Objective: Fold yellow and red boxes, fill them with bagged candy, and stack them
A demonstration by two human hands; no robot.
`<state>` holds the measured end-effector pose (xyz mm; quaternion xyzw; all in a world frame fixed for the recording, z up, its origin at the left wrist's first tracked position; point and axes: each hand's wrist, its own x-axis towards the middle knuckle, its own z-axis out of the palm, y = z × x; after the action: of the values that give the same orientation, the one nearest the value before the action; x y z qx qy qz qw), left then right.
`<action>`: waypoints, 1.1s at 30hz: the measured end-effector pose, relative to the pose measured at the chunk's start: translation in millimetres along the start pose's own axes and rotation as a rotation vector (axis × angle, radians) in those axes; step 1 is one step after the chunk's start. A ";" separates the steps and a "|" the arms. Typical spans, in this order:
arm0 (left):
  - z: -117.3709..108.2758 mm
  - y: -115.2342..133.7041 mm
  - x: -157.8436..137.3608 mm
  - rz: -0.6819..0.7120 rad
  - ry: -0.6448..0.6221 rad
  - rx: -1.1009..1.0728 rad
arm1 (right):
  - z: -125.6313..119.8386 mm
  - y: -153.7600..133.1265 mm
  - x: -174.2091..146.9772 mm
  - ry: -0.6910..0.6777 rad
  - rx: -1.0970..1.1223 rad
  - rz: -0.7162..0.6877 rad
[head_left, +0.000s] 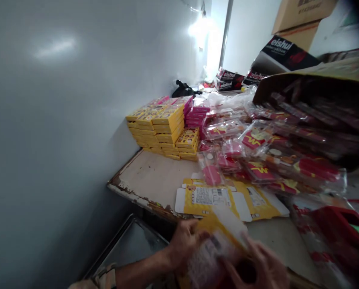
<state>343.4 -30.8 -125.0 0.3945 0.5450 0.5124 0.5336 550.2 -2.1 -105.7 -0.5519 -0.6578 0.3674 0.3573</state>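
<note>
A yellow and white cardboard box [209,253] is held low in front of me, blurred by motion, with a pale flap sticking up. My left hand [185,243] is closed on its left edge, thumb and fingers gripping the card. On the right side, my right hand [263,263] has its fingers around the same box, smeared by movement. What lies inside the box is hidden. Just beyond, flat yellow cartons [209,198] with printed labels lie on the table. Clear packets with red and yellow contents [259,170] are heaped behind them.
Stacked yellow boxes [167,124] stand against the grey wall [61,120], with pink boxes [195,116] beside them. An open carton of packets [317,76] leans at right. A red container [338,224] sits nearer. The table [155,172] has a chipped left edge.
</note>
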 end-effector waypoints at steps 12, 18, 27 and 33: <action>32.2 27.7 18.1 0.199 0.191 -0.399 | -12.2 -45.2 22.4 -0.233 0.612 0.162; 55.2 15.0 21.0 0.199 0.025 -0.293 | -30.9 -28.8 10.9 -0.151 0.536 0.228; 77.1 16.4 25.7 0.090 -0.067 -0.187 | -72.9 1.9 12.6 -0.025 0.289 0.097; 68.3 38.9 24.6 0.332 -0.164 0.171 | -95.2 -6.1 10.5 -0.140 0.084 -0.174</action>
<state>403.3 8.9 -84.8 0.5629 0.4689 0.5114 0.4491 629.4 16.0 -54.5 -0.4502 -0.7108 0.3997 0.3637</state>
